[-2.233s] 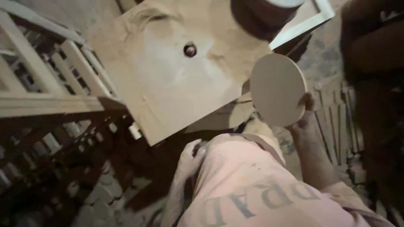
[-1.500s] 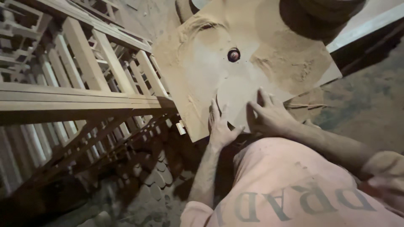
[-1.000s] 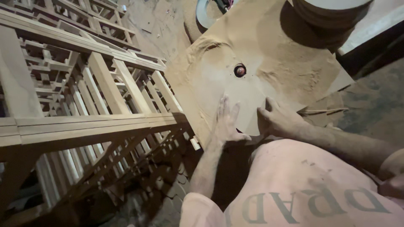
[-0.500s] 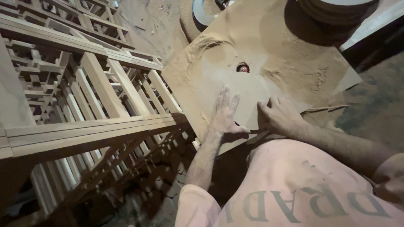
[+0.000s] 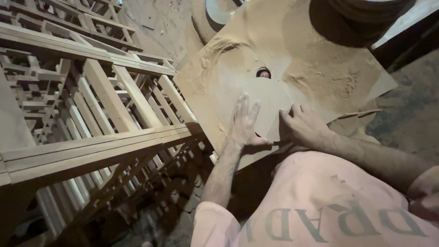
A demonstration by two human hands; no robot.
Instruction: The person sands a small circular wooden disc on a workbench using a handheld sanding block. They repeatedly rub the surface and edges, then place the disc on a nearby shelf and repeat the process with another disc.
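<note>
Wooden frames [image 5: 91, 105], built of pale slats and rails, are standing stacked well to the left of the fingers and are filling that side of the view.

The left hand [image 5: 244, 123] is lying flat on the round wooden disc [image 5: 267, 107], palm down. Its fingers [image 5: 242, 103] are released and spread, pressing on the disc's left part without gripping anything; the thumb is pointing toward the right hand.

The disc is lying flat on the counter [image 5: 329, 77], directly beneath both sets of fingers. Its far edge is reaching toward a small dark hole with a red centre [image 5: 263, 73], which is sitting in the counter just beyond the fingertips.

The right hand [image 5: 304, 126] is resting on the disc's right edge. Its fingers [image 5: 292, 112] are bent, with the tips bearing down on the rim; they are not clenched into a fist, and whether they are curling under the edge cannot be told.

Loose sawdust [image 5: 320, 75] is covering the counter beyond and to the right of the right-hand fingers, heaped in ridges.

A dark round object [image 5: 366, 11] is sitting at the counter's far end, well beyond the fingers and casting a heavy shadow. A grey curved piece [image 5: 215, 9] is showing past the counter's far-left edge.

The person's pale pink shirt [image 5: 320, 206] is filling the near foreground, behind both wrists.
</note>
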